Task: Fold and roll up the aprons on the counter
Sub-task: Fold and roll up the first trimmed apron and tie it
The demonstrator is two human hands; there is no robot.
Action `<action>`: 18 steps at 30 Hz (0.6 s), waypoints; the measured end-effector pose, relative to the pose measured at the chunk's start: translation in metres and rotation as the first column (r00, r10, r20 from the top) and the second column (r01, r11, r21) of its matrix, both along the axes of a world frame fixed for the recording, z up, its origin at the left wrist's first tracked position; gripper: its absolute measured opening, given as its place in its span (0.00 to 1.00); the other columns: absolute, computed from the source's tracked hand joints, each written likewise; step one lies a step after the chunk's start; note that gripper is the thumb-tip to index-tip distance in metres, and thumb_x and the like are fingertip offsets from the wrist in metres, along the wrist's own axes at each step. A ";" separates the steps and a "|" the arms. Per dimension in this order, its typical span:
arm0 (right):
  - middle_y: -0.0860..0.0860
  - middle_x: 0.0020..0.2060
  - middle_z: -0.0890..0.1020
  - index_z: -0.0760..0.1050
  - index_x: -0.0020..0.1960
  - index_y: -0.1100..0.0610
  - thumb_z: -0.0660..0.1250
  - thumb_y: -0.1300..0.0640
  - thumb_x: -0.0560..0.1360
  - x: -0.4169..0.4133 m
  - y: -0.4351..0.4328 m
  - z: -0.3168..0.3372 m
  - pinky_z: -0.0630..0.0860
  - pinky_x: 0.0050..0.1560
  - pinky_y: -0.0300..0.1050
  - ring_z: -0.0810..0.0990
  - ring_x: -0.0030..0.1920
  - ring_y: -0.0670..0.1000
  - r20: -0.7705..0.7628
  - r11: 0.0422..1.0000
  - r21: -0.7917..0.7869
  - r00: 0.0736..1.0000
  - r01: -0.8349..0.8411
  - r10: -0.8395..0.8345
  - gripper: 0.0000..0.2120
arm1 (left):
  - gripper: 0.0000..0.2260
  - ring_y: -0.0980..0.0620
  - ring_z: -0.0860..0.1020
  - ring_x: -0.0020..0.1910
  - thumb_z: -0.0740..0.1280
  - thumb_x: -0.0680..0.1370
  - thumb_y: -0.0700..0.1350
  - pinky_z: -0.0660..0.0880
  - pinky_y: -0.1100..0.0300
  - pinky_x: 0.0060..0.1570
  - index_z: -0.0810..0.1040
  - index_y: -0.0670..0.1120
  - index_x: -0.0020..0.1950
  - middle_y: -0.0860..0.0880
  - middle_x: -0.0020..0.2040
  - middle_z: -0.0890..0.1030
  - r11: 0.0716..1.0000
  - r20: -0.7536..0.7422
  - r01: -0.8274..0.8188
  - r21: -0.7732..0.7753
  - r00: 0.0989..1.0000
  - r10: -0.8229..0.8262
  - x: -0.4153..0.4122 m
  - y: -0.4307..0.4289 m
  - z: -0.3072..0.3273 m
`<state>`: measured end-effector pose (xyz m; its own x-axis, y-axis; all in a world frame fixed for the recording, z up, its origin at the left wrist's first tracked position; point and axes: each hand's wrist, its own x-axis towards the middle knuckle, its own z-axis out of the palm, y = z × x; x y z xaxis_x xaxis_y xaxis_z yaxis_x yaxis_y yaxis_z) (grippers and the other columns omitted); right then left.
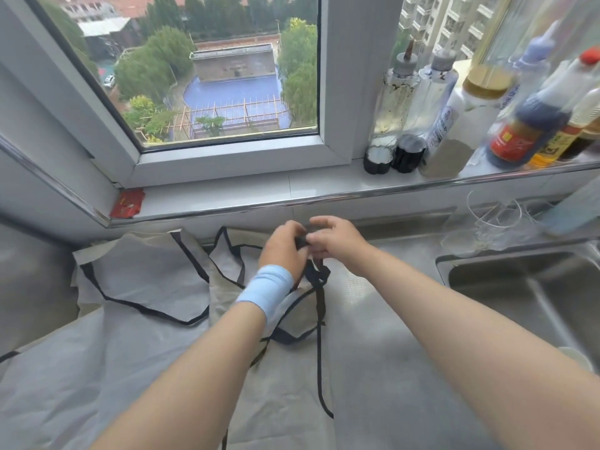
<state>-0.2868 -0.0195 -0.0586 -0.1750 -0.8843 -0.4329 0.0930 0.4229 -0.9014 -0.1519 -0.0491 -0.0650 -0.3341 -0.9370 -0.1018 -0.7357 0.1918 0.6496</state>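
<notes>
Aprons (136,280) lie spread over the steel tabletop (383,287) in front of you, pale grey cloth edged in black. They cover its left and middle and run off the near edge. Their long axis goes from you toward the window wall, with the narrower bib end pointing at the wall under the sill and the wide skirt toward you.

Up on the sill's left corner sits a red packet (127,205).

Across to your left hand (285,251), blue wristband (266,292) on the wrist. It's over the far end of the cloth, fingers curled in tight, pinching a bunched black strap (302,242). Your right hand (337,243) meets it from the other side, thumb and forefinger nipping the same bunch, the other fingers lifted and loosely bent. Whether the two hands actually touch, I cannot tell.

Below them the strap's loose lengths drop onto the cloth. One long tail runs almost straight toward you down the tabletop, and the others loop off to the left.

Right of your right forearm it's bare steel, then the sink (519,277) set into the tabletop. Above it, on the right end of the sill, a row of bottles (438,102) stands upright against the window frame; the ones furthest right are blurred.
</notes>
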 end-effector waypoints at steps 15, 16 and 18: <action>0.48 0.45 0.82 0.76 0.50 0.51 0.67 0.49 0.74 0.024 0.035 -0.071 0.75 0.47 0.45 0.80 0.48 0.54 -0.507 0.947 0.284 0.814 -0.153 0.284 0.08 | 0.13 0.47 0.78 0.57 0.64 0.75 0.47 0.74 0.57 0.58 0.79 0.52 0.58 0.50 0.57 0.82 0.981 0.281 0.104 0.162 0.948 -0.147 -0.005 -0.028 0.009; 0.47 0.47 0.81 0.76 0.54 0.50 0.67 0.49 0.75 0.026 0.035 -0.070 0.73 0.47 0.45 0.79 0.50 0.53 -0.514 0.960 0.239 0.819 -0.149 0.255 0.10 | 0.13 0.46 0.78 0.57 0.64 0.75 0.49 0.74 0.58 0.55 0.80 0.50 0.58 0.49 0.57 0.81 0.966 0.339 0.136 0.219 0.918 -0.206 -0.016 -0.023 0.003; 0.46 0.51 0.80 0.74 0.61 0.50 0.66 0.51 0.76 0.028 0.035 -0.071 0.70 0.48 0.43 0.78 0.52 0.51 -0.496 0.970 0.182 0.837 -0.159 0.230 0.14 | 0.16 0.44 0.78 0.54 0.64 0.75 0.53 0.74 0.57 0.48 0.79 0.46 0.57 0.46 0.57 0.81 0.955 0.437 0.131 0.267 0.867 -0.241 -0.031 -0.020 -0.006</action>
